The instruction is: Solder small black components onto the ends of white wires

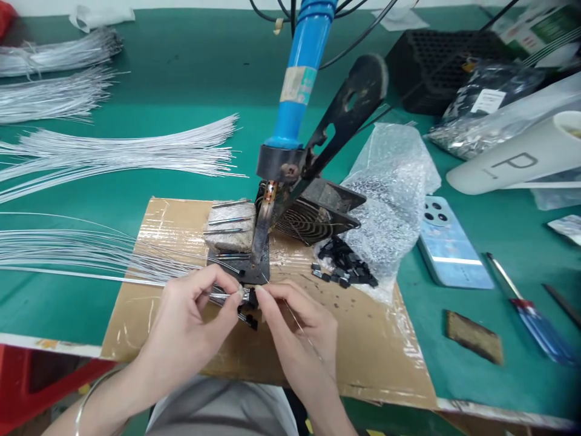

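My left hand (pixel 195 309) pinches thin grey wires (pixel 149 275) close to their ends, where small black connectors (pixel 252 297) sit. Facing it, my right hand (pixel 299 333) is closed at the same black pieces, thumb and forefinger together, with a strand of thin solder wire (pixel 299 324) running through the fingers. What exactly its fingertips press on is partly hidden. Just above both hands, a blue-handled soldering iron (pixel 297 79) points down in a black metal stand (pixel 349 109). A pale block with metal pins (pixel 231 227) stands left of the iron's tip.
Cardboard (pixel 363 357) lies under the work. Loose black connectors (pixel 347 263) spill from a bubble-wrap bag (pixel 385 181). A small fan (pixel 313 218) sits behind the iron. Rightward are a phone (pixel 454 242), a screwdriver (pixel 535 315) and a white cup (pixel 512 160). Wire bundles (pixel 122 151) lie left.
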Demonstrator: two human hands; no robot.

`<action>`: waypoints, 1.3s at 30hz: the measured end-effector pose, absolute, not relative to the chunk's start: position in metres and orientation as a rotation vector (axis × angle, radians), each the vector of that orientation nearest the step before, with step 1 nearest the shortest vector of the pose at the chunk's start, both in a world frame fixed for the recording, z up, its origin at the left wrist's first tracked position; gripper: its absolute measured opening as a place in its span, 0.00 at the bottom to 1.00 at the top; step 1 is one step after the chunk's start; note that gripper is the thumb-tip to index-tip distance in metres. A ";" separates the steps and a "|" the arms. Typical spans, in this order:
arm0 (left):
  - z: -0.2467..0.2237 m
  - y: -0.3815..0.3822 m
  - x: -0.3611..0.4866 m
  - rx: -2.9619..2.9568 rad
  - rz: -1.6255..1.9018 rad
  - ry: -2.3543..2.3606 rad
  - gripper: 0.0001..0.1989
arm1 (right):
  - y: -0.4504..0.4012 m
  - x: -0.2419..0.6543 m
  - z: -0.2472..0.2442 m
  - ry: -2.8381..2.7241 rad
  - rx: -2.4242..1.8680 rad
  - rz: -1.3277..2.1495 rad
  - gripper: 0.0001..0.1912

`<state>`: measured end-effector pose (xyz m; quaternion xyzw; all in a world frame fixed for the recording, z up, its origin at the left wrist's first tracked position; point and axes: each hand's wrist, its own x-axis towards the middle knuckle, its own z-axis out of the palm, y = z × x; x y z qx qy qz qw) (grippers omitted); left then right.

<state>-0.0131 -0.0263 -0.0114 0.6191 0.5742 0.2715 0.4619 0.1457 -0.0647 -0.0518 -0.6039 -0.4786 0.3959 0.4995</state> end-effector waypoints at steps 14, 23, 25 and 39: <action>-0.011 -0.010 -0.005 1.427 0.602 1.525 0.07 | -0.069 0.155 -0.044 -1.252 -1.436 0.831 0.13; -0.003 0.000 0.001 1.383 0.628 1.522 0.07 | -0.068 0.141 -0.036 -1.025 -1.454 0.902 0.11; -0.002 0.001 0.002 1.381 0.645 1.509 0.07 | -0.067 0.142 -0.037 -1.045 -1.448 0.891 0.10; -0.001 0.002 0.004 1.356 0.712 1.499 0.06 | -0.065 0.140 -0.037 -1.033 -1.412 0.810 0.09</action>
